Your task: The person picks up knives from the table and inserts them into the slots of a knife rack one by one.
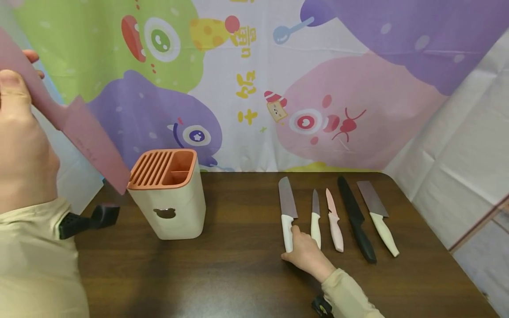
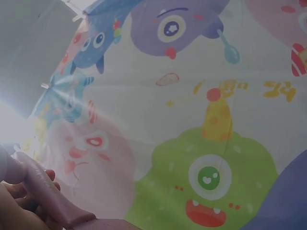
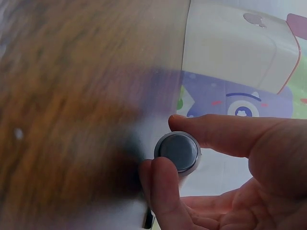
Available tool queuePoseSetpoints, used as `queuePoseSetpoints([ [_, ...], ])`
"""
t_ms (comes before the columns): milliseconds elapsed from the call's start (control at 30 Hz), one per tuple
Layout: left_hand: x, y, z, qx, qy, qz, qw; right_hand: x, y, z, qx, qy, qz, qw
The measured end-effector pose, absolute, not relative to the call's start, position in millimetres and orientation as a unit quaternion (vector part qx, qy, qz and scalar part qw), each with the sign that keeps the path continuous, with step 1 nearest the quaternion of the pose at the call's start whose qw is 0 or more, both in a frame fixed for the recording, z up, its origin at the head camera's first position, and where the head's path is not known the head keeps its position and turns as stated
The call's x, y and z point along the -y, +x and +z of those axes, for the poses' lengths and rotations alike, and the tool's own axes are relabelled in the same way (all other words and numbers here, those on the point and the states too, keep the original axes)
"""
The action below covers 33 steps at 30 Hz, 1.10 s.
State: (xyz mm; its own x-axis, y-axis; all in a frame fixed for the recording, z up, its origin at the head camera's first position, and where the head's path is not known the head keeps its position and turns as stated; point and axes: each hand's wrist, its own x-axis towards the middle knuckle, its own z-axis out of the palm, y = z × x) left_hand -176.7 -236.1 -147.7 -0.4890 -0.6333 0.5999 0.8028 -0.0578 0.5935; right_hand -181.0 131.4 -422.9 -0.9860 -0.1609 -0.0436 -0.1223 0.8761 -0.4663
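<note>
At upper left of the head view, left hand (image 1: 24,145) grips a pink knife (image 1: 92,145) by the handle, held up, blade slanting down to the left edge of the knife block (image 1: 180,216); can't tell if touching. On the brown table (image 1: 246,269), right of the block, right hand (image 1: 307,255) pinches the handle of a white-handled knife (image 1: 287,203), blade pointing away. Rightward from it: small cream-handled knife (image 1: 315,205), small pink knife (image 1: 335,227), black knife (image 1: 355,214), cleaver (image 1: 373,201).
</note>
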Motion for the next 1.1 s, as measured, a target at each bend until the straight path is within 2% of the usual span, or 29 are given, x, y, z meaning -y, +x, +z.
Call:
queuePoseSetpoints([
  [400,231,-188,-140,0.445,-0.108,-0.765,0.454,-132,-182,-424,-0.968,-0.074,-0.236,0.039],
  [900,233,-207,-143,0.337,-0.142,-0.818,0.445,-132,-182,-423,-0.968,-0.070,-0.237,0.046],
  [1100,233,-207,-143,0.355,-0.127,-0.805,0.458,-133,-181,-424,-0.967,-0.075,-0.239,0.040],
])
